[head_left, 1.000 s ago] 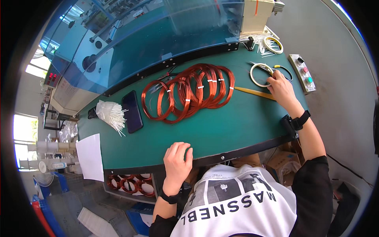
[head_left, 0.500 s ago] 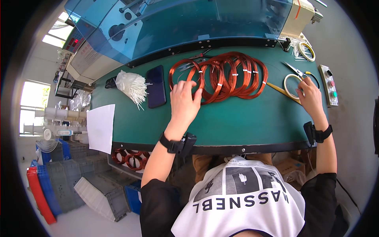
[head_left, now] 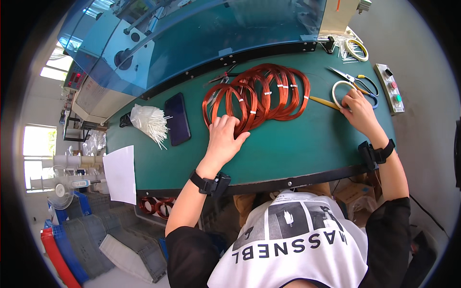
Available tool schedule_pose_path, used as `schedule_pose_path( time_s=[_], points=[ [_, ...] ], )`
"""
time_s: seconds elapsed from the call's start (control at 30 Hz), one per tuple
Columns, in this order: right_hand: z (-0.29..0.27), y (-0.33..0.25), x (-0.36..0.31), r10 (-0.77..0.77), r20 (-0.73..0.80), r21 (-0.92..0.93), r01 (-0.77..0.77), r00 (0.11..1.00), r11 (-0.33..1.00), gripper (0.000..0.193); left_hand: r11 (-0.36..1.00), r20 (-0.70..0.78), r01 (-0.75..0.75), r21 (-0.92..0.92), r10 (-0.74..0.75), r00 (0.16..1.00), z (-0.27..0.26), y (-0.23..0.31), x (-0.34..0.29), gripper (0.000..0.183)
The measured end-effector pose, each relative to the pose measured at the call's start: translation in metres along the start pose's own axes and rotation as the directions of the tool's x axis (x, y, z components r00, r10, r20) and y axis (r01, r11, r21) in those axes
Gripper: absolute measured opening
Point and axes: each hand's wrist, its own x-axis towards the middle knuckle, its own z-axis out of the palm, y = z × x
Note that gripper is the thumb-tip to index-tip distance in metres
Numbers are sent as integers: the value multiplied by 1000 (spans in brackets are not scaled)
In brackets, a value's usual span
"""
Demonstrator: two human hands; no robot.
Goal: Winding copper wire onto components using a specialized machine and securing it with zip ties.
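Several coils of copper-coloured wire [head_left: 283,98], bound with small white ties, lie overlapping in a row on the green tabletop. My left hand [head_left: 224,139] rests its fingers on the near rim of the leftmost coil [head_left: 207,106], the thumb spread away. At the right, my right hand [head_left: 359,111] has its fingers curled on the rim of a white ring, like a tape roll [head_left: 335,91]. Scissors [head_left: 342,73] with blue handles lie just beyond that hand, partly hidden by it. A yellow tapered tool [head_left: 324,102] reaches under or beside the ring.
A dark phone [head_left: 177,120] and a plastic bag of white ties [head_left: 146,122] lie left of the coils. Pliers [head_left: 223,77] lie behind them. A machine with a blue clear cover [head_left: 206,43] borders the back. A button box [head_left: 390,89] stands at the right edge.
My left hand has drawn nearer the table's front edge, uncovering more of the leftmost coil, with the thumb further out. My right fingers have come onto the white ring. The whole view has shifted.
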Motion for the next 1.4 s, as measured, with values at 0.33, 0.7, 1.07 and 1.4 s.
schedule_pose_path(
  time_s=[0.33,0.7,1.07,1.4],
  points=[
    [1,-6,7,-54,-85,-240,32,995,970,5,993,45,-116,25,115,992,22,19,32,61],
    [-6,-22,24,28,-152,-283,-71,988,957,16,946,-74,-307,-101,300,951,49,64,32,33],
    [-4,-66,-44,172,-181,383,-92,968,919,24,964,30,-116,-240,127,991,41,118,-35,27],
    [8,-79,-11,336,-212,669,-115,918,735,10,961,24,-50,-272,58,998,44,116,-38,22]
  ],
)
